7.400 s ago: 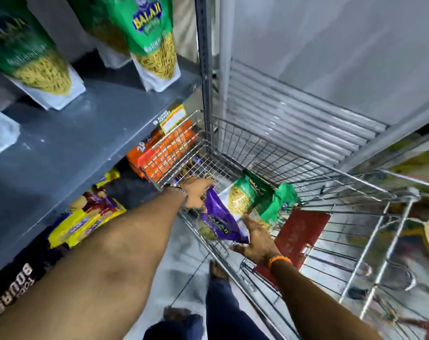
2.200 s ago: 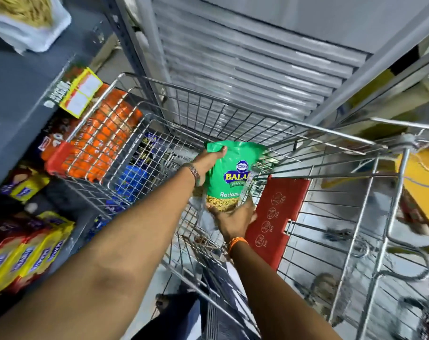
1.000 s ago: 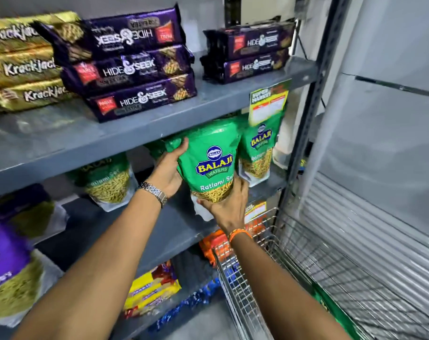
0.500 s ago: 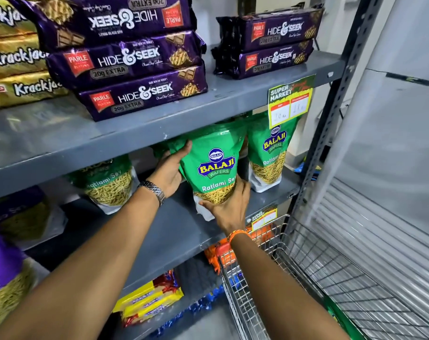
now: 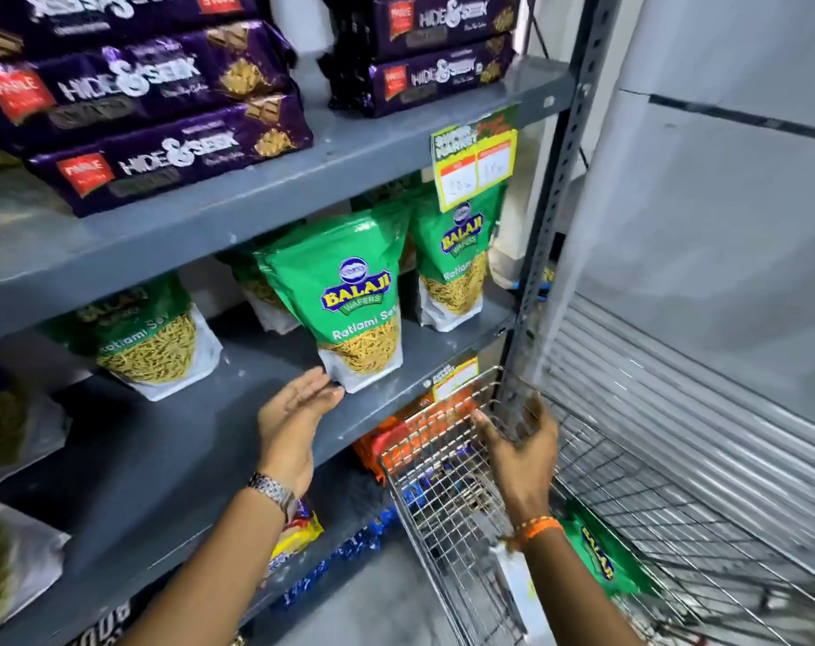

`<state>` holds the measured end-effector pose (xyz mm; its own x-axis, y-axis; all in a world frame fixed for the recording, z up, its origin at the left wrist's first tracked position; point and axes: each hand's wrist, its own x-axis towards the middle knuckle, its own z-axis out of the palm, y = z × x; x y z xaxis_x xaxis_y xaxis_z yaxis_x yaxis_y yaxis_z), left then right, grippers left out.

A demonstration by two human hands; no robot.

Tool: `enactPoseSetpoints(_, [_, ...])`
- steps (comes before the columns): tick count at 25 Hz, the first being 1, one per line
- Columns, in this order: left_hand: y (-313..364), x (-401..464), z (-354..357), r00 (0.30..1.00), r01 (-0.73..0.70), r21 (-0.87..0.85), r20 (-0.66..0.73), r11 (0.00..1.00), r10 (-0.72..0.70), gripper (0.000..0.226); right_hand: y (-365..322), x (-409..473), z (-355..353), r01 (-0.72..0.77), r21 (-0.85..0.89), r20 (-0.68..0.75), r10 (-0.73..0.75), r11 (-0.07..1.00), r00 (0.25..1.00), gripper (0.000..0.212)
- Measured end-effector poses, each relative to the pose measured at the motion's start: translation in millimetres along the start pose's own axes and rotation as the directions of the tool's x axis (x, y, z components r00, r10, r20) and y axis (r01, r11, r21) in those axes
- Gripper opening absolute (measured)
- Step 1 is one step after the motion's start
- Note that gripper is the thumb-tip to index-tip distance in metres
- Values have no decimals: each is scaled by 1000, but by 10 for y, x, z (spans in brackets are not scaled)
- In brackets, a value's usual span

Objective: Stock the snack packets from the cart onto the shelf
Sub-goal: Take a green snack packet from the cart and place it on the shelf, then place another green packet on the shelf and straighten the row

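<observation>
A green Balaji snack packet (image 5: 345,300) stands upright on the grey middle shelf (image 5: 200,426), with no hand on it. My left hand (image 5: 293,412) is open just below and left of the packet's bottom corner, fingertips close to it. My right hand (image 5: 517,435) is open and blurred over the front corner of the wire cart (image 5: 629,529). Another green Balaji packet (image 5: 597,557) lies inside the cart by my right wrist.
More green packets (image 5: 457,258) (image 5: 149,338) stand on the same shelf on either side. Purple biscuit packs (image 5: 163,146) are stacked on the shelf above, with a yellow price tag (image 5: 475,165) on its edge. A grey upright post (image 5: 550,202) borders the shelf on the right.
Both hands have let go of the green packet, which now stands on the shelf. My left hand dropped below it and my right hand swung right and down toward the cart.
</observation>
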<state>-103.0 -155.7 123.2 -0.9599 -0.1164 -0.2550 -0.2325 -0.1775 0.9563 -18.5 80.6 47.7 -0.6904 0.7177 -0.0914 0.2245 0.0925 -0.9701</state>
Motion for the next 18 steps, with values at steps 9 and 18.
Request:
enactPoseSetpoints(9, [-1178, -350, 1169, 734, 0, 489, 592, 872, -332, 54, 1784, -204, -1224, -408, -33, -348, 372, 913, 860, 68])
enactPoseSetpoints(18, [-3349, -173, 1833, 385, -395, 883, 410, 254, -827, 135, 3522, 10, -1460, -706, 227, -378, 729, 671, 571, 53])
